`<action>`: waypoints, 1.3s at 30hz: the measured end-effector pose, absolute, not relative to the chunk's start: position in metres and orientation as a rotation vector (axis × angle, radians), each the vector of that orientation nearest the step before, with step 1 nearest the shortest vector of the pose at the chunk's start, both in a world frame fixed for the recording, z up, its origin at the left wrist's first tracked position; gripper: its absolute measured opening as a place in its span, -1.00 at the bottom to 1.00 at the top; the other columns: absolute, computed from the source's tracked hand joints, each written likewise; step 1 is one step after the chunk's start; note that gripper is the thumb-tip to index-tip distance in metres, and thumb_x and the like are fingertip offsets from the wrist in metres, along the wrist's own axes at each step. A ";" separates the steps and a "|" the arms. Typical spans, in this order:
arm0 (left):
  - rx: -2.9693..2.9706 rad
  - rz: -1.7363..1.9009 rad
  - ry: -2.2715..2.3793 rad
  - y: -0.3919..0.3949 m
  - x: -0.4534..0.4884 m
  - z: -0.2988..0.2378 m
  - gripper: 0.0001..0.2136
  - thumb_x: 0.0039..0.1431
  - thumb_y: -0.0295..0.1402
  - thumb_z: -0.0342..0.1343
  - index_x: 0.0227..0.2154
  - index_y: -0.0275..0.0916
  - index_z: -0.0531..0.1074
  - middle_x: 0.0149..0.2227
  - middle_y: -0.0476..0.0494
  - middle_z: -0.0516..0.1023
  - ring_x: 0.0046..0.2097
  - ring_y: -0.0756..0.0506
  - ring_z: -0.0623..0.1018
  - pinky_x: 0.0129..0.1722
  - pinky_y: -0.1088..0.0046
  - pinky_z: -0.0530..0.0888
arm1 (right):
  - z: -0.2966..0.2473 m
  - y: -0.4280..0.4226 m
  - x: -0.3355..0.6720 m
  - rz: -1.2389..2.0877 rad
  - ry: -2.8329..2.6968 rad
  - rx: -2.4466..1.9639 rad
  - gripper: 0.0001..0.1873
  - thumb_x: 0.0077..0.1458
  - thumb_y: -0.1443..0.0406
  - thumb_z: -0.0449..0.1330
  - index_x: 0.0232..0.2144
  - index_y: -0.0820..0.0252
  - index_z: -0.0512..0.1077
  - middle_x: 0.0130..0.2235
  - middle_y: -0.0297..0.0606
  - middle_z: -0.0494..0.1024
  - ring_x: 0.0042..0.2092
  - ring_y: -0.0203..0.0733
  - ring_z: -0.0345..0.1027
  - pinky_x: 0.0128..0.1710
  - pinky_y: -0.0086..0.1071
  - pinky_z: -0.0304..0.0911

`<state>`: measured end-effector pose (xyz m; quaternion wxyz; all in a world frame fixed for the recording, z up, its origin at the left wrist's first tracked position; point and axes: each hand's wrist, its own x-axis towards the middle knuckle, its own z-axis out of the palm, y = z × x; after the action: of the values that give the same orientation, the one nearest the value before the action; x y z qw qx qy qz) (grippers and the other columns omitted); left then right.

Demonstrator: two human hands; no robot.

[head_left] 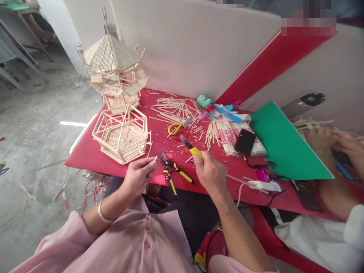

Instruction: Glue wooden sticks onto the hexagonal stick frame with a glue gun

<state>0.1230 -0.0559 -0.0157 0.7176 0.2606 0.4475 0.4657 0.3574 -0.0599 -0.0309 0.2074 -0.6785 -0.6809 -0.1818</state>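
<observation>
Red tabletop point(93, 151) pushed up against white wall panels with a red stripe, bare concrete floor off to the left. The whole surface is littered with offcuts and loose wooden sticks point(170, 108). At the far left stands a pagoda model point(115, 68) built from sticks, and just in front of it an open hexagonal stick frame point(122, 134).

The person's left hand point(139, 175) sits at the near edge, fingers pinched on a short stick piece point(155, 160), held just left of the yellow-handled cutting pliers point(172, 172) lying on the table. The right hand point(210, 172) is closed around a yellow utility knife point(191, 148), blade end pointing up and left, hovering above the table near the middle. Yellow-and-red scissors point(176, 131) lie just beyond the knife.

Further right there's a bundle of packaged sticks point(227, 136) with a black phone point(245, 142) on top, then a green sheet point(284, 142) tilted up. A co-worker's hands point(332, 142) are busy at the far right edge; can't make out what they hold.
</observation>
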 end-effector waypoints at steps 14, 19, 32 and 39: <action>0.595 0.991 0.941 -0.048 0.125 -0.018 -0.58 -0.31 -0.12 0.49 -0.55 -0.34 0.47 -0.60 0.04 0.33 -0.60 0.16 0.19 -0.68 0.66 0.00 | -0.029 -0.081 0.322 -0.233 -2.221 -1.524 -0.55 0.39 0.03 -0.06 -0.38 0.17 0.39 -0.51 -0.30 0.49 -0.43 -0.25 0.37 -0.37 -0.38 0.05; 0.605 0.981 0.939 -0.050 0.123 -0.020 -0.58 -0.30 -0.11 0.49 -0.57 -0.34 0.45 -0.61 0.05 0.29 -0.60 0.16 0.18 -0.67 0.65 -0.02 | -0.035 -0.080 0.323 -0.375 -2.234 -1.491 -0.54 0.39 0.01 -0.06 -0.33 0.19 0.42 -0.50 -0.28 0.49 -0.42 -0.23 0.36 -0.34 -0.36 0.07; 0.627 1.068 0.963 -0.068 0.102 -0.005 -0.61 -0.17 -0.13 0.47 -0.40 -0.34 0.59 -0.65 0.11 0.22 -0.64 0.18 0.13 -0.65 0.61 0.00 | -0.047 -0.031 0.353 -0.532 -1.964 -1.891 -0.27 0.38 -0.09 -0.30 -0.44 0.21 0.43 -0.64 -0.29 0.36 -0.61 -0.28 0.11 -0.53 -0.36 -0.19; 0.582 1.110 0.960 -0.065 0.098 -0.006 -0.57 -0.27 -0.14 0.51 -0.34 -0.31 0.64 -0.58 0.02 0.38 -0.60 0.16 0.22 -0.66 0.64 0.08 | -0.065 0.002 0.349 -0.294 -2.134 -1.975 -0.43 0.35 -0.07 -0.06 -0.39 0.20 0.50 -0.54 -0.22 0.50 -0.53 -0.26 0.29 -0.48 -0.37 -0.11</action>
<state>0.0981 -0.0652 -0.0057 0.7042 0.2615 0.4317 0.4993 0.3489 0.0015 -0.0648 0.1091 -0.6718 -0.7258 -0.1001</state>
